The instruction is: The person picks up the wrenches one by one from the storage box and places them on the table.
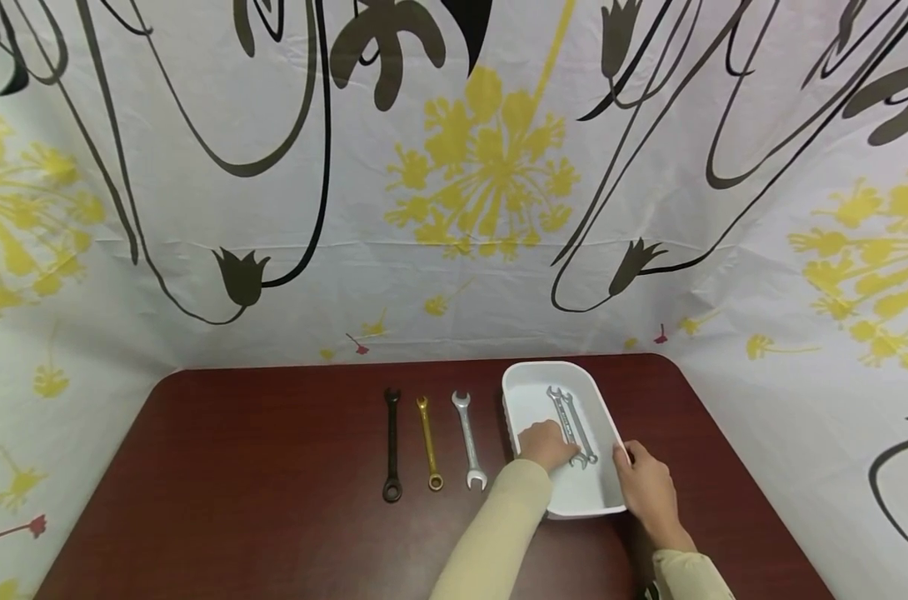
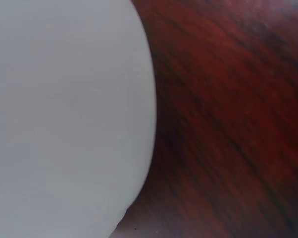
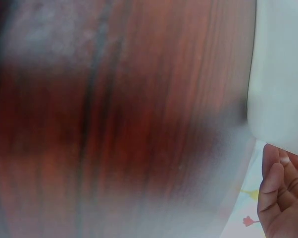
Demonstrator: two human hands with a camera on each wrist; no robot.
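Observation:
A white plastic tray (image 1: 527,379) stands on the table. My right hand (image 1: 649,492) grips its right rim, and in the right wrist view the curled fingers (image 3: 273,183) show beside the white wall. My left hand (image 1: 547,445) reaches down inside the tray, knuckles up. Its thumb overlaps the lower end of a silver open-end wrench (image 1: 561,412); most fingertips are hidden under the hand, so I cannot tell whether they hold anything. A second, thinner silver wrench (image 1: 580,427) lies alongside it, to the right. The left wrist view shows only the tray's wall (image 2: 70,109) and the tabletop.
Left of the tray, a larger silver open-end wrench (image 1: 466,440), a gold combination wrench (image 1: 428,443) and a black combination wrench (image 1: 391,446) lie upright in a row on the dark red wooden table (image 1: 274,467). A patterned cloth (image 1: 289,208) hangs behind and at both sides.

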